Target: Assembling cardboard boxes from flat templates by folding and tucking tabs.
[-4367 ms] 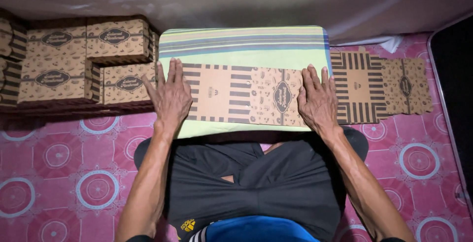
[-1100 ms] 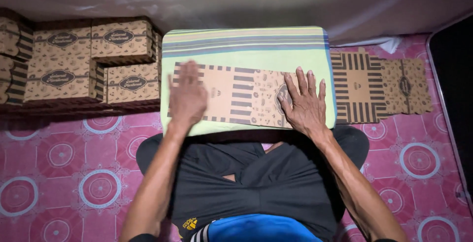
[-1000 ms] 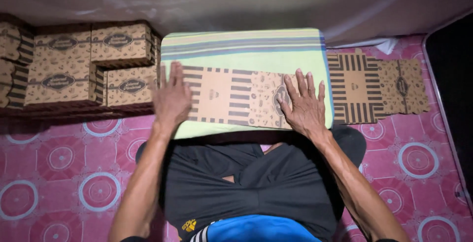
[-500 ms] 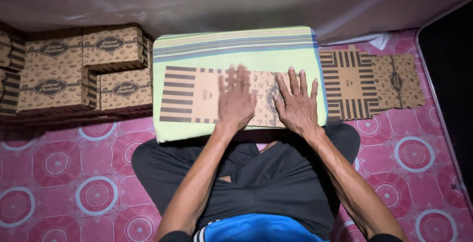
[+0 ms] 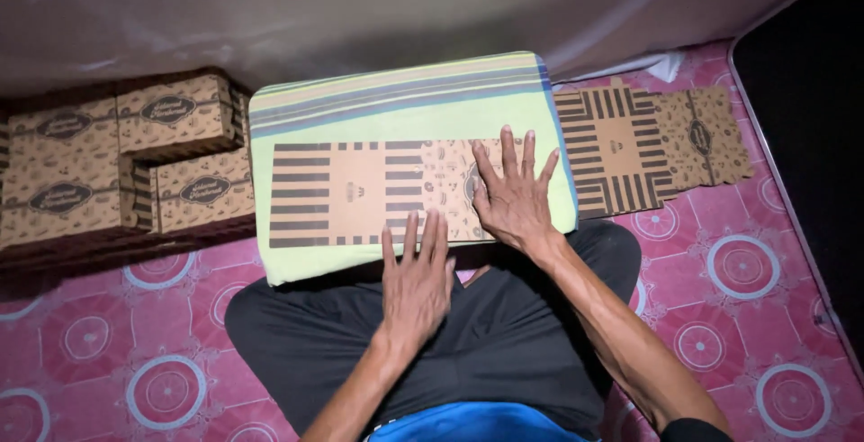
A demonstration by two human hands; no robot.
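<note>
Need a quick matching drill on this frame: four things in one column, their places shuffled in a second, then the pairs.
Things:
1. flat striped brown cardboard box blank
2. stack of folded brown cardboard boxes
3. pile of flat unfolded cardboard blanks
4. pale green striped cushion

Places:
A. on the pink patterned floor mat, right of the cushion
B. across the person's lap, under the blank
C. left of the cushion, by the wall
D. on the cushion, under the right hand, the left hand at its near edge

Pairs: 1-D, 2-C, 3-A, 4-B

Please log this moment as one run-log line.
left hand: at flat carton near edge | right hand: flat on carton | support: striped cushion
</note>
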